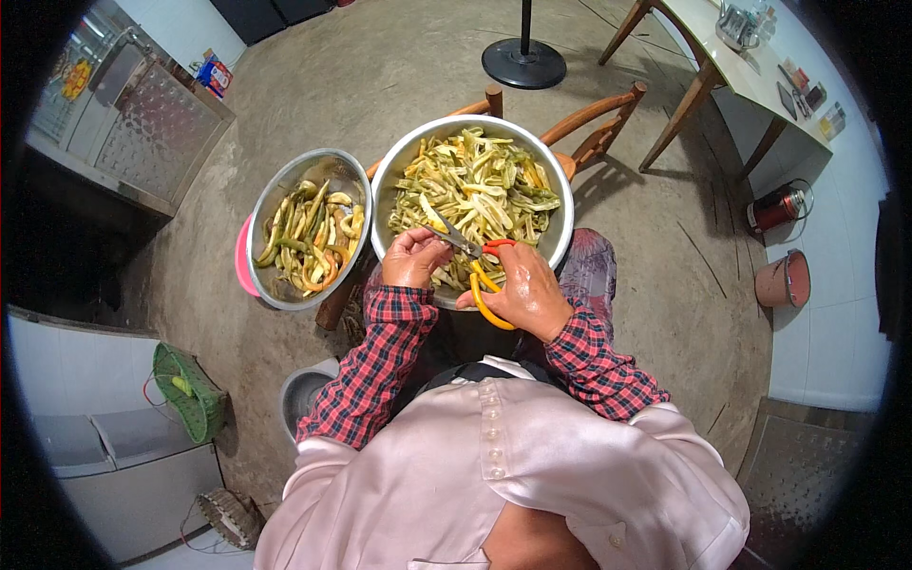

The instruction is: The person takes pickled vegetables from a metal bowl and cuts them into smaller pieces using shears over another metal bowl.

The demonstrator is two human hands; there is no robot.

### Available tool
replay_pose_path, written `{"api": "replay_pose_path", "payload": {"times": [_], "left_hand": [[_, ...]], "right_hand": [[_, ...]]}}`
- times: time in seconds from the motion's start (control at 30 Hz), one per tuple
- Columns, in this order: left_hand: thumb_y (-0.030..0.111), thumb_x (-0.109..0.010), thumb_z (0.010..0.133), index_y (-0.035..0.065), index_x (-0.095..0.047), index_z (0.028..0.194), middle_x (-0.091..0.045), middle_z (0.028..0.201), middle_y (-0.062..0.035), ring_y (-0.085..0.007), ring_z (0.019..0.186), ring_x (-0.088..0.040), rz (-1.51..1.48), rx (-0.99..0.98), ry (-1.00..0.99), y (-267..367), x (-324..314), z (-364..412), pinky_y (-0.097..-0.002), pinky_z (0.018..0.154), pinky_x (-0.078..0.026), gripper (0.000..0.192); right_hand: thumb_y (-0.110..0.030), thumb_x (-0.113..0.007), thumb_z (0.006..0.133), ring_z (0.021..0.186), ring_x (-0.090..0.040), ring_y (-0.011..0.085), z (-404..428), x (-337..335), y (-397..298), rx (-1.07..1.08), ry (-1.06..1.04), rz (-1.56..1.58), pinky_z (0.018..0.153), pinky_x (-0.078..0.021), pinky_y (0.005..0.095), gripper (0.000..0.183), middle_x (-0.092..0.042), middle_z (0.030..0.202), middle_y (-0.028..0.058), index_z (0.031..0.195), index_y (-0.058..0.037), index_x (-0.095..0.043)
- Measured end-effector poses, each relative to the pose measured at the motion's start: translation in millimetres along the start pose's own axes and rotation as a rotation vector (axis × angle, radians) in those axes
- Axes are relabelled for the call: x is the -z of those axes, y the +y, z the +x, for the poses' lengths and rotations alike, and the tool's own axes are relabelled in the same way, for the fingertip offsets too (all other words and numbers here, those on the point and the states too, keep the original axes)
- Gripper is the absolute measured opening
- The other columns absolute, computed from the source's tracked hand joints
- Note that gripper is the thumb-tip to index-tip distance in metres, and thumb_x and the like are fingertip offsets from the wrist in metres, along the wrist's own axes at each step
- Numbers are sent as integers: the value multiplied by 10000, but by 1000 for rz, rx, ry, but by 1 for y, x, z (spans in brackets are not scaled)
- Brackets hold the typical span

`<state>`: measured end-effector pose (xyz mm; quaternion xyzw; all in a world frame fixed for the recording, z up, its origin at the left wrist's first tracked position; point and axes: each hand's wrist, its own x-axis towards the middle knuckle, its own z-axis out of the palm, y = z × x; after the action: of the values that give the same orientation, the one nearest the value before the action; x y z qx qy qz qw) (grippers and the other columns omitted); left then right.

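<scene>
My right hand [531, 288] grips scissors [484, 281] with one red and one yellow handle, their blades apart and pointing up-left. The blades lie around or beside a pale piece of pickled vegetable [433, 212], near the fingertips of my left hand [415, 260], which pinches its lower end. Both hands are over the near rim of a large metal basin [563, 214] heaped with cut yellow-green strips [484, 189]. Left of it, a tilted metal colander [258, 214] holds whole, longer green, yellow and orange pickled vegetables [306, 242].
A pink basin [245, 256] shows under the colander. Wooden chair parts [595, 117] stand behind the large basin. A grey bucket [303, 399] is by my left arm. Further off are a black stand base [524, 64], a table [769, 85], a thermos [776, 210] and a pink bucket [780, 281].
</scene>
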<state>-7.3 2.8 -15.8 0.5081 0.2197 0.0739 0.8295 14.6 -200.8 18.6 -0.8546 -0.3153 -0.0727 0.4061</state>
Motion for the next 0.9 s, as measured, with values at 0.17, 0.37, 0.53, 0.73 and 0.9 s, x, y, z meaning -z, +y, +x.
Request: {"api": "replay_pose_path", "payload": {"times": [0.17,0.37,0.53,0.73,0.9], "left_hand": [[-60,-659,824,-38,-551,1040,-645,925,-110,-199,806,-660,12,-22,7,-2,-1,-1,-325,738,-582,243],[-41,-674,827,-25,-573,1033,-648,924,-101,-174,775,-650,33,-1,-5,-3,2,-3,-305,705,-568,230],[-8,-688,836,-2,-564,1071,-657,952,-90,-172,793,-645,7,89,67,6,-12,-11,-298,743,-552,265],[-3,-681,843,10,-544,1085,-652,962,-92,-183,827,-650,-28,157,51,8,-12,-10,-304,758,-554,278],[-2,-681,838,8,-539,1089,-646,961,-93,-189,840,-652,-23,179,45,7,-12,-9,-308,768,-556,289]], "right_hand": [[-563,-821,600,829,-598,377,0,-3,4,-15,-9,-3,757,-487,427,777,-599,873,224,977,78,-595],[-505,-825,634,801,-625,405,-1,2,-2,-77,-79,17,712,-508,444,706,-622,856,234,990,60,-597],[-495,-814,659,781,-645,402,-3,2,-3,-150,-118,17,692,-521,444,669,-645,845,240,978,59,-614],[-443,-803,704,732,-648,395,-5,-3,0,-92,-65,38,649,-524,431,579,-646,788,223,944,53,-624],[-473,-788,703,704,-644,404,-6,-7,3,-147,-106,75,624,-517,444,571,-639,758,228,898,41,-631]]}}
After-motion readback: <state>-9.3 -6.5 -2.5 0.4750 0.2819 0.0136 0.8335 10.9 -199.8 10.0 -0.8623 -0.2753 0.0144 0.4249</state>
